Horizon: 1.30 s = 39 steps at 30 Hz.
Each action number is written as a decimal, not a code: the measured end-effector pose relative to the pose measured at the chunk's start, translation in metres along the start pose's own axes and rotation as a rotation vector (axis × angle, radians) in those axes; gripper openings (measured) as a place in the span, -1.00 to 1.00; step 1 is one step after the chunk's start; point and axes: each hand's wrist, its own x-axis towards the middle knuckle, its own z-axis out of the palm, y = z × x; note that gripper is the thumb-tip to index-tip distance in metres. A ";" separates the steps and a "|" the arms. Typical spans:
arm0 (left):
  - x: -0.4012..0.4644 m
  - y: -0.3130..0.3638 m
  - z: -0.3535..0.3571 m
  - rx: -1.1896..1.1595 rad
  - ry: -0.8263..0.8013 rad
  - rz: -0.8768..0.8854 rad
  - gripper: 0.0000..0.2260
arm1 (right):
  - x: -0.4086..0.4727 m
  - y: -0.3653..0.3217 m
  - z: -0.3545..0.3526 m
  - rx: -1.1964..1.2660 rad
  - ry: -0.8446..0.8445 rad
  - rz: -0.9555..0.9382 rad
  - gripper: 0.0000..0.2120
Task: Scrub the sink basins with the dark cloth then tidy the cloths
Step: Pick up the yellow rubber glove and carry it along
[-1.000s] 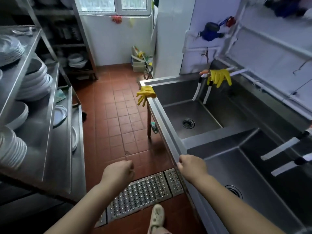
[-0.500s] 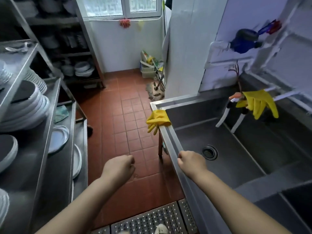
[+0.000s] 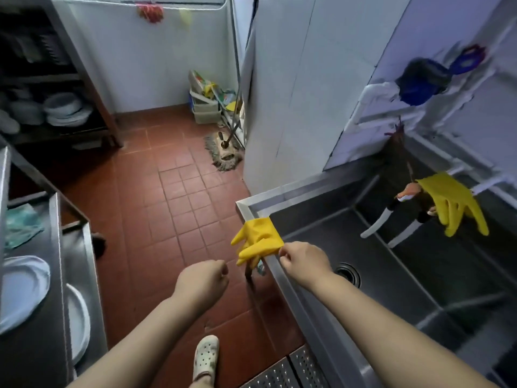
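Note:
A steel sink basin [image 3: 377, 264] with a round drain [image 3: 347, 273] fills the right side. A yellow rubber glove [image 3: 256, 239] hangs over the sink's front rim [image 3: 293, 298] near its far corner. My right hand [image 3: 303, 260] is at that rim, its curled fingers touching the glove's near edge; whether it pinches the glove I cannot tell. My left hand [image 3: 201, 281] hovers as a fist above the red floor tiles, holding nothing. A second yellow glove [image 3: 450, 203] hangs over the white taps [image 3: 391, 219] at the basin's back. No dark cloth is visible.
A steel shelf rack [image 3: 56, 275] with white plates [image 3: 19, 289] and a teal cloth [image 3: 19, 224] stands at the left. A mop [image 3: 225, 155] leans by the white pillar. A perforated floor grate [image 3: 288, 371] lies near my shoe [image 3: 205, 357].
I have walked forward along the sink. My right hand slid along the rim up to the yellow glove. My left fist moved with me, unchanged.

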 end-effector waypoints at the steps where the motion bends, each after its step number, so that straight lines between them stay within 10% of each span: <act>1: 0.014 -0.009 -0.003 0.000 -0.009 0.018 -0.76 | 0.017 -0.006 0.001 0.011 -0.023 0.003 -0.77; 20: 0.162 -0.084 -0.018 -0.008 -0.139 0.227 -0.79 | 0.154 -0.025 0.013 -0.216 -0.119 0.112 -0.71; 34: 0.177 0.028 -0.058 -0.323 -0.228 0.340 -0.68 | 0.091 0.013 -0.073 0.396 0.464 0.411 -0.84; 39: 0.173 0.098 -0.059 -1.025 -0.524 0.133 -0.66 | 0.061 0.031 -0.087 0.804 0.681 0.509 -0.91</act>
